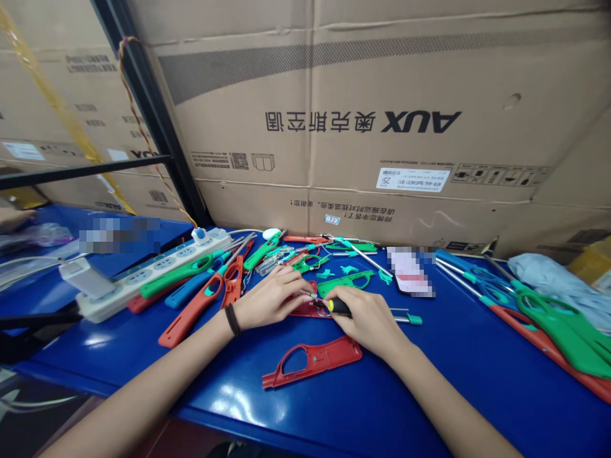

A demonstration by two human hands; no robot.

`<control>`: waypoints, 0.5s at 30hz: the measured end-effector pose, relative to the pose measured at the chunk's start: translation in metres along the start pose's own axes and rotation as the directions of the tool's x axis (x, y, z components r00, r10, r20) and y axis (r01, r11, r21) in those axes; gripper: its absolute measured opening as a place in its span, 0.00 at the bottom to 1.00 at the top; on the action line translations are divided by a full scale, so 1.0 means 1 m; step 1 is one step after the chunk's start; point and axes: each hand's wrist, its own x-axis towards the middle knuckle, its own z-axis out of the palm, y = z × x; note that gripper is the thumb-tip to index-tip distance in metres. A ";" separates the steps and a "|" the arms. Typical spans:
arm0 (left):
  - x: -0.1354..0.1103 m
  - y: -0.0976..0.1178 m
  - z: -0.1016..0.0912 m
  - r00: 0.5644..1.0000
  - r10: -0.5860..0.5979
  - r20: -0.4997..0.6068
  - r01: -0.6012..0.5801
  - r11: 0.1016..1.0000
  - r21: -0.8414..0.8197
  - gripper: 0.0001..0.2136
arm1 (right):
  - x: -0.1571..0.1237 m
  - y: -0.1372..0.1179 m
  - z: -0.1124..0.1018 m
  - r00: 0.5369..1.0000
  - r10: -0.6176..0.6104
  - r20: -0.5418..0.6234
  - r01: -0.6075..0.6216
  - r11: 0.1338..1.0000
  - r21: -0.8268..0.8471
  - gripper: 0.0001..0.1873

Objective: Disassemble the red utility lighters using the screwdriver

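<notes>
My left hand [277,297], with a dark band at its wrist, is closed on a red lighter casing [300,310] on the table. By its fingertips shows a small silvery part, too partly hidden to name. My right hand [370,318] grips a screwdriver [338,308] with a yellow and black handle, its end pointing left into the casing. The fingers hide much of the casing's inside. Nearer me lies another red casing half [329,357], with an oval trigger opening. Just beyond my hands is a green casing half [346,283].
Long-necked lighters [191,308] lie beside a white power strip [184,257] at left. More lighters [548,318] lie at right, near a phone [410,272]. Loose parts [281,257] crowd the back. A large cardboard box [358,76] stands behind the blue table [229,397].
</notes>
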 end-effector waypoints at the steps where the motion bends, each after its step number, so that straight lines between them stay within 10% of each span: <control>1: 0.000 0.000 0.000 1.000 0.003 0.001 -0.003 1.000 0.000 0.09 | 0.000 0.000 0.000 1.000 -0.001 0.001 0.001 1.000 -0.001 0.09; 15: 0.000 0.001 -0.002 1.000 0.017 -0.001 -0.017 1.000 0.011 0.09 | 0.001 0.000 0.001 1.000 -0.007 -0.019 0.007 1.000 -0.003 0.09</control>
